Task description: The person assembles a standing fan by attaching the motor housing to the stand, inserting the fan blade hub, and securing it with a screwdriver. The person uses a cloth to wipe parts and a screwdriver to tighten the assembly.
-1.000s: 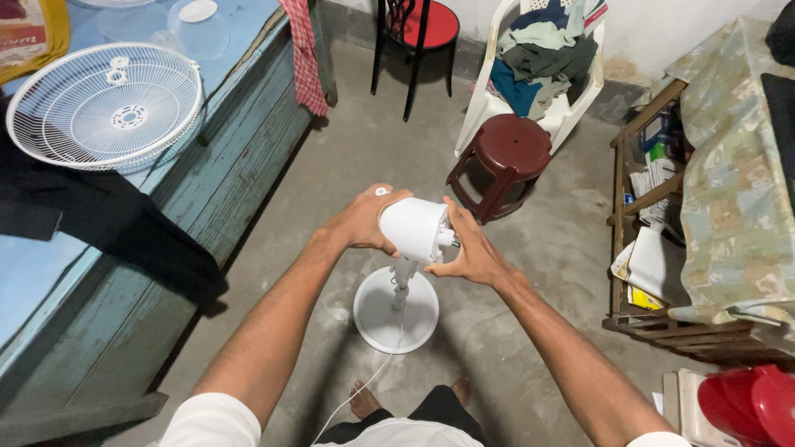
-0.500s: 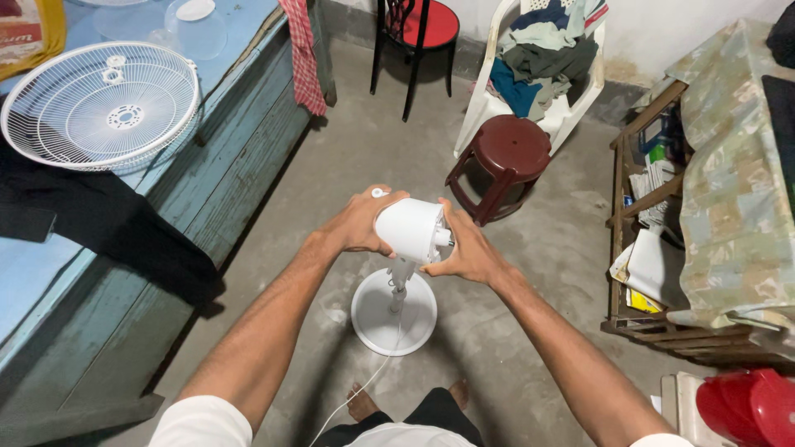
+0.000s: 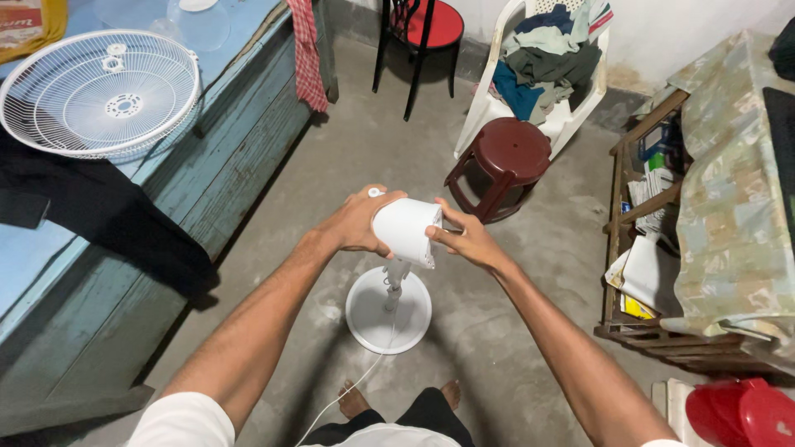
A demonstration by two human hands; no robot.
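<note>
A white pedestal fan stands on the concrete floor with its grilles off. Its motor housing [image 3: 404, 230] sits on a short pole above a round white base [image 3: 389, 310]. My left hand [image 3: 358, 222] wraps the back of the housing. My right hand [image 3: 464, 238] grips the housing's front face, fingers over where the shaft sits. A white cord [image 3: 356, 389] trails from the base toward my bare feet. A white fan grille [image 3: 99, 93] lies on the blue table [image 3: 207, 108] at the left.
A dark cloth [image 3: 91, 215] hangs over the blue table's edge. A brown plastic stool [image 3: 499, 161], a white chair heaped with clothes [image 3: 542, 62] and a red-seated chair [image 3: 422, 29] stand ahead. A wooden rack with papers [image 3: 646, 248] and a red plastic thing [image 3: 741, 414] are on the right.
My right hand has slid over the front of the motor housing, covering the shaft. The housing has turned slightly left. The view has shifted a little.
</note>
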